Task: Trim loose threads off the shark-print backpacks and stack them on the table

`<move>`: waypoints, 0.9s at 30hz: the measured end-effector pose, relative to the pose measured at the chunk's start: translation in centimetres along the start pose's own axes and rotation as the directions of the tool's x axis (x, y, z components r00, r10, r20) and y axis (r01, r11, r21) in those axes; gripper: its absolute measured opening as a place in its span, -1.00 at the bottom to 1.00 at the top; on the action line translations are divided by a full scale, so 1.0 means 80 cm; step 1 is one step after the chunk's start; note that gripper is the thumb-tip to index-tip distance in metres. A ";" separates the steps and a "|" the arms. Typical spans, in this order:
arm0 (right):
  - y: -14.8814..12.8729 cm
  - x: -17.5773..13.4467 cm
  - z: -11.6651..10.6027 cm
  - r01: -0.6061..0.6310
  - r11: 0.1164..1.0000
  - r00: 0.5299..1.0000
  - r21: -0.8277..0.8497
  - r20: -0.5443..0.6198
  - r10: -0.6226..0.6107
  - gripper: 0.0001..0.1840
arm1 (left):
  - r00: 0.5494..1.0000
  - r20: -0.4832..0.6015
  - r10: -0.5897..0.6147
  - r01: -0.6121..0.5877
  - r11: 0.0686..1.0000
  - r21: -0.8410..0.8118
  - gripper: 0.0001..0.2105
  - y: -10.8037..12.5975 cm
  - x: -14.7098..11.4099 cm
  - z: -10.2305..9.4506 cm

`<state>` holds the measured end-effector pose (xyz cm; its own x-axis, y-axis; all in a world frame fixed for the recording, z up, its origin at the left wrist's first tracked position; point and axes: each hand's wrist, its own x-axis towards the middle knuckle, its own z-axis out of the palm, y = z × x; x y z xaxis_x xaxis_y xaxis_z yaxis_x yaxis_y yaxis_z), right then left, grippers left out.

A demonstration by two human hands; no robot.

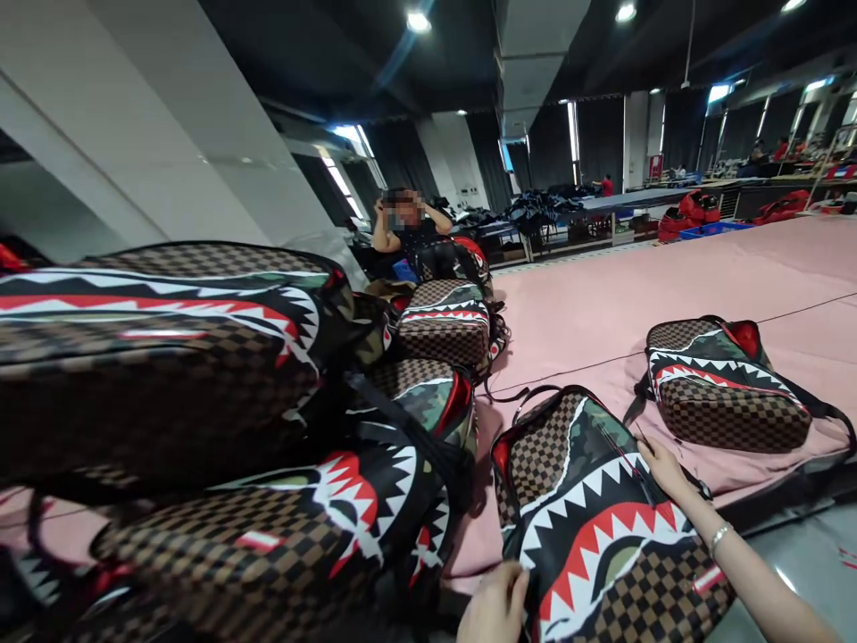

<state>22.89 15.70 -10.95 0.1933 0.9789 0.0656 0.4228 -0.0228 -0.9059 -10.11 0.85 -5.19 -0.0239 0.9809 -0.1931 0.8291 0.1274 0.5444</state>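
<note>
A backpack [606,509] with a brown check, camouflage and a red-and-white shark mouth lies in front of me, close to the table's near edge. My left hand [494,605] has its fingers curled closed on the lower left side of this backpack. My right hand [662,466], with a bracelet on the wrist, is at its right side with the fingers pinched together. Thin dark lines and a narrow dark piece show beside those fingertips, too blurred to name. To the right, a second backpack [729,384] of the same pattern sits on the table.
Several like backpacks [268,536] are heaped at my left, with a large one [153,357] on top. Pink cloth [576,313] covers the long table. Behind the heap a person [415,228] has both arms raised. A pale pillar [153,116] stands at the left.
</note>
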 end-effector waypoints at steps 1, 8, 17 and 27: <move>0.001 0.003 0.000 0.015 1.000 1.000 0.012 0.015 -0.015 -0.50 | 0.996 -0.062 0.059 -0.061 0.998 -0.028 -0.67 0.007 0.022 -0.002; -0.001 -0.011 -0.014 0.112 0.994 0.992 0.003 0.058 -0.112 -0.57 | 0.977 -0.207 0.051 -0.029 0.994 0.110 -0.65 0.040 0.160 0.036; 0.014 -0.055 -0.010 0.083 0.995 0.996 0.053 0.029 -0.084 -0.54 | 0.935 -0.315 -0.162 0.244 0.939 0.243 -0.71 0.046 0.178 0.054; 0.007 0.026 0.006 0.034 0.998 0.999 0.043 0.029 -0.035 -0.56 | 0.894 -0.290 -0.342 0.267 0.925 -0.270 -0.65 0.034 0.187 -0.007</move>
<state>23.09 17.81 -11.55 0.1527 0.9846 0.0851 0.3903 0.0190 -0.9205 -8.56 15.97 -6.14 -0.4672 0.8757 -0.1219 0.6101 0.4190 0.6725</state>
